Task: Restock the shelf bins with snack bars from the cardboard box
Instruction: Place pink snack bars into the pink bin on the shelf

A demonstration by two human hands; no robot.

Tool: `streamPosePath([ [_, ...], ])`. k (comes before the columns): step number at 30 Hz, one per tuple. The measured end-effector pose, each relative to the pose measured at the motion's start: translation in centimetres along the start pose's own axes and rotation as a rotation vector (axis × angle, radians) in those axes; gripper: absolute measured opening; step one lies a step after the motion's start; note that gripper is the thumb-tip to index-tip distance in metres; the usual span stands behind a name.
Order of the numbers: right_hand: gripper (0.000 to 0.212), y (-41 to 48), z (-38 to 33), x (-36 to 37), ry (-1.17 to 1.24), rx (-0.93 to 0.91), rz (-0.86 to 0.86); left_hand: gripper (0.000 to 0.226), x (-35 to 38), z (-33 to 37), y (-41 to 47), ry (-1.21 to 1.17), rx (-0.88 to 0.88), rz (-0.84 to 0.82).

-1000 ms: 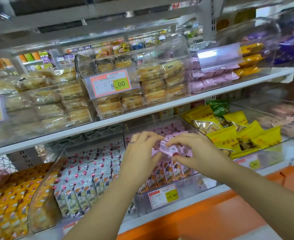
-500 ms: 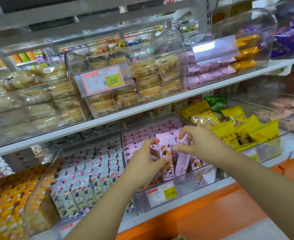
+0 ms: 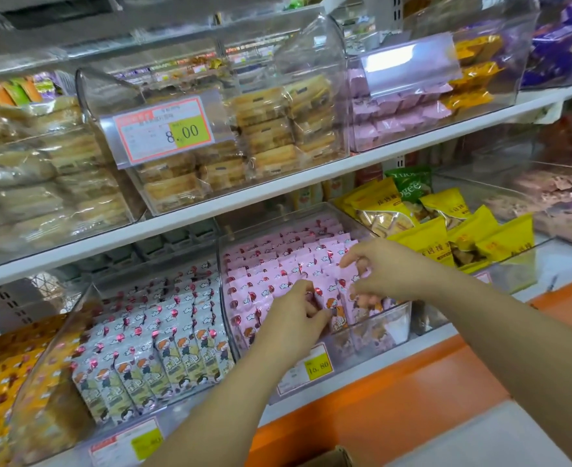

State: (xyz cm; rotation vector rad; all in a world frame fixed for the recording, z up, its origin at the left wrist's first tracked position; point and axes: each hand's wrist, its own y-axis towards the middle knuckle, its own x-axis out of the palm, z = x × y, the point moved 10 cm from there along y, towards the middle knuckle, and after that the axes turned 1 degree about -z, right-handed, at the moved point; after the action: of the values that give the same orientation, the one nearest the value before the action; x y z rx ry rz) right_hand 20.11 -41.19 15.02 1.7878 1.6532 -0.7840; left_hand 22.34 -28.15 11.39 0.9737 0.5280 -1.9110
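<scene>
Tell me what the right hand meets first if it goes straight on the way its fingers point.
The pink snack bars standing in the clear bin. The right hand points left and down into them, and its fingertips seem to be at their tops, though depth is unclear.

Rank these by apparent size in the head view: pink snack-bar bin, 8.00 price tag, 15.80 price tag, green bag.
1. pink snack-bar bin
2. 8.00 price tag
3. 15.80 price tag and green bag: unranked. They look about alike, and both are partly hidden.
</scene>
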Motion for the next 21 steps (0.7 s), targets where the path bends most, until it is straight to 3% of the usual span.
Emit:
streamPosePath([
  [3,0.027,0.1,-0.5,-0.5,-0.167,-0.07,0.1,0.045,0.4,-0.4,0.0,0.021,-0.013,-0.025],
  [9,0.022,0.5,-0.4,1.4,-0.413,-0.085,0.05,0.048,0.5,-0.2,-0.1,0.033,0.01,-0.065],
  [15,0.025,-2.5,-1.0,-1.1,-0.314,-0.104,0.247,0.05,-0.9,0.1,-1.0,0.052,0.049,-0.074],
  [21,0.014,-7.9,-4.7,3.3,-0.217,-0.181,0.272,0.034,-4.4,1.8,-6.7,-0.052,0.19,0.146],
])
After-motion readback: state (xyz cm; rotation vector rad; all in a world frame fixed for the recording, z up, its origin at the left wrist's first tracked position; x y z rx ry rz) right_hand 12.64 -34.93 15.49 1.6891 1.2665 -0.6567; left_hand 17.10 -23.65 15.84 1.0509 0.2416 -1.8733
